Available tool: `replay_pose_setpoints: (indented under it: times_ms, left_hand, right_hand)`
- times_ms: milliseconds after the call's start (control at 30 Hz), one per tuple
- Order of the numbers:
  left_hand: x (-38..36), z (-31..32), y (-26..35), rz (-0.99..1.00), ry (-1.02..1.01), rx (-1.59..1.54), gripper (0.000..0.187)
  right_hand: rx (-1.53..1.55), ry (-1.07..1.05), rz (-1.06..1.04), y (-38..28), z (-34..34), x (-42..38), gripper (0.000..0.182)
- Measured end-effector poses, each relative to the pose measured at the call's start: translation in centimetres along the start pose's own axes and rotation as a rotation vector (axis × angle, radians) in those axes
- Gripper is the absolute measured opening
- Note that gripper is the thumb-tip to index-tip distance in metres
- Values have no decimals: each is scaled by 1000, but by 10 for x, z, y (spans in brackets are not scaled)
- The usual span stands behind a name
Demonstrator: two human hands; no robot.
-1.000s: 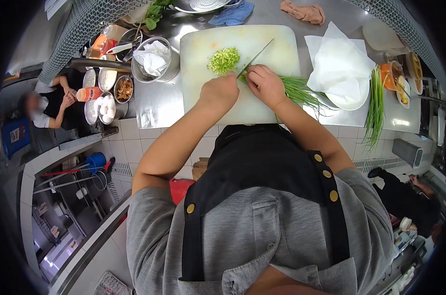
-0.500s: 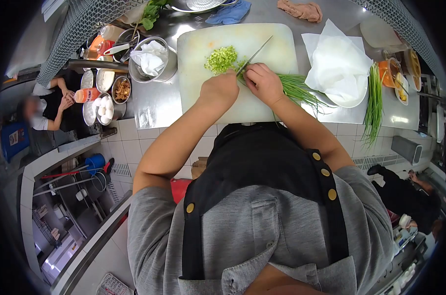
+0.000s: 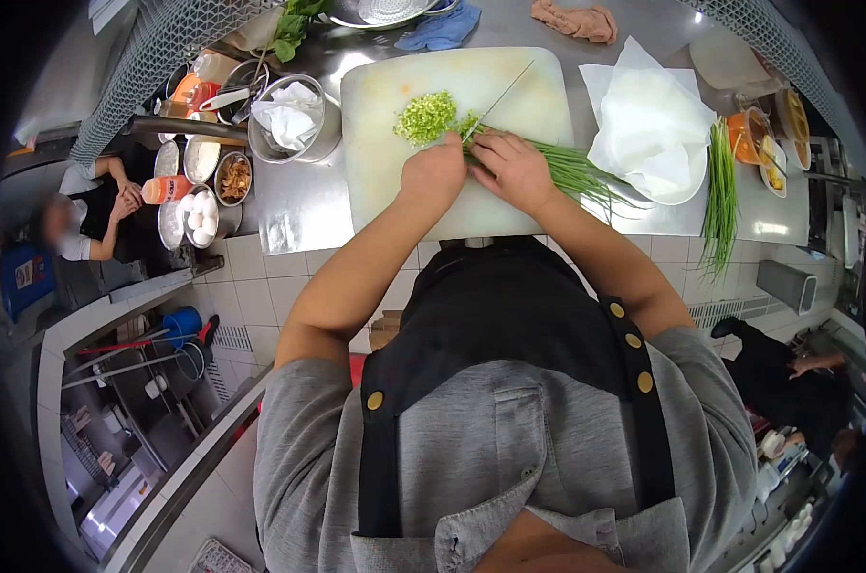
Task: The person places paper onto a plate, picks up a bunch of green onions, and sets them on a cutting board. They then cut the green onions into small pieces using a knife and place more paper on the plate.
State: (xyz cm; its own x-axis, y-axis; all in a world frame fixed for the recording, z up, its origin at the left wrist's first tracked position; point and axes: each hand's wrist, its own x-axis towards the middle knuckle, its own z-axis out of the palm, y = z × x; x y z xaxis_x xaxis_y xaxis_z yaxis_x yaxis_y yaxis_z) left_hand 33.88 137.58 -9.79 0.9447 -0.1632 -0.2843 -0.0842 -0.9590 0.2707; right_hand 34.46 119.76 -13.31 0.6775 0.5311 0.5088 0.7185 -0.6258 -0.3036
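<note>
Evidently the grip follows the slant of the blade: the left hand [image 3: 433,174] has its fingers wrapped around the handle of a kitchen knife [image 3: 503,97], whose tip points forward and away from the body. The right hand [image 3: 514,172] curls its fingers over a bundle of scallions [image 3: 581,172], gathering the stalks just beside the blade, probably so they lie tight and cannot roll. Exactly how its fingertips are tucked, I cannot tell. The bundle lies on the white cutting board [image 3: 385,191], green ends trailing over its right edge, likely because they are too long for it. Beyond the left hand, a heap of chopped scallion [image 3: 425,117] sits to the left of the blade, presumably to leave the cutting spot free. A second scallion bunch [image 3: 720,181] hangs over the near edge of the counter [image 3: 295,210], beside a paper-covered white dish [image 3: 648,134], seemingly within easy reach.
</note>
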Motion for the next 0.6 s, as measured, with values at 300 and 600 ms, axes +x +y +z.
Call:
replay_pose_setpoints:
  times_ms: [300, 600]
  left_hand:
    - [-3, -6, -10, 10, 13, -59, 24]
    - [-6, -12, -25, -109, 70, -41, 20]
  right_hand:
    - [-94, -19, -31, 6, 11, -7, 37]
    - [-138, -90, 45, 4, 11, -2, 35]
